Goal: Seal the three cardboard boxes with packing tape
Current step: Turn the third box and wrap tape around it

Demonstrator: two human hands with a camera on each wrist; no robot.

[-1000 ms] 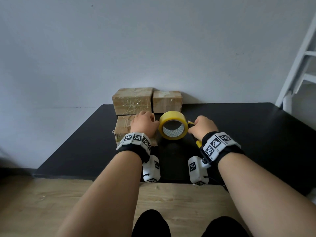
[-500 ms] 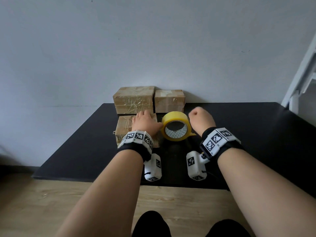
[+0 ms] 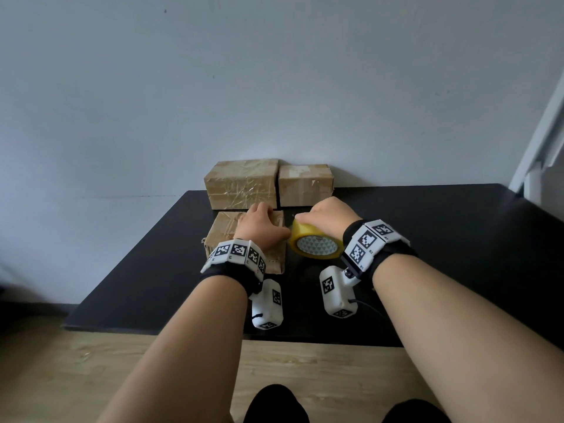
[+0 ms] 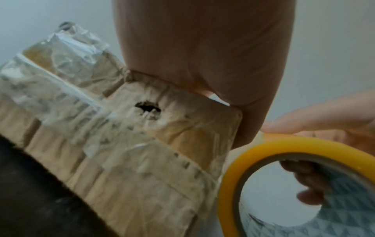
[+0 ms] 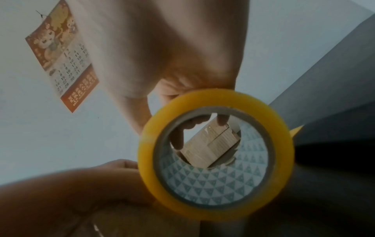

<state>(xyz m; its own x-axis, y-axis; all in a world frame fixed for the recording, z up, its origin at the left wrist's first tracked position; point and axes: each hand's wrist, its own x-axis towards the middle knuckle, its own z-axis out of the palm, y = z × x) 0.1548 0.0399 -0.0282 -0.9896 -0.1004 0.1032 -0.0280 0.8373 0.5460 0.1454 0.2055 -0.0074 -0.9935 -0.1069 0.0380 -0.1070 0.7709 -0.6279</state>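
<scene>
Three taped cardboard boxes sit on the black table (image 3: 427,239): a large box (image 3: 244,184) and a smaller box (image 3: 305,186) against the wall, and a crumpled near box (image 3: 224,230) in front. My left hand (image 3: 258,225) rests flat on the near box (image 4: 142,160), thumb toward the yellow tape roll (image 3: 316,247). My right hand (image 3: 325,219) grips the upright roll (image 5: 215,154) from above, with fingertips (image 5: 222,121) curled into its core. The near box has a small hole in its side.
The wall runs right behind the boxes, and a calendar (image 5: 62,61) hangs on it. A white ladder frame (image 3: 540,148) stands at the far right. A yellow tip (image 5: 296,129) pokes out behind the roll. Wooden floor (image 3: 61,377) lies below the table's front edge.
My right hand has come from the roll's right side, where it was a fist, onto the top of the roll and taken hold of it. The left hand stays on the near box.
</scene>
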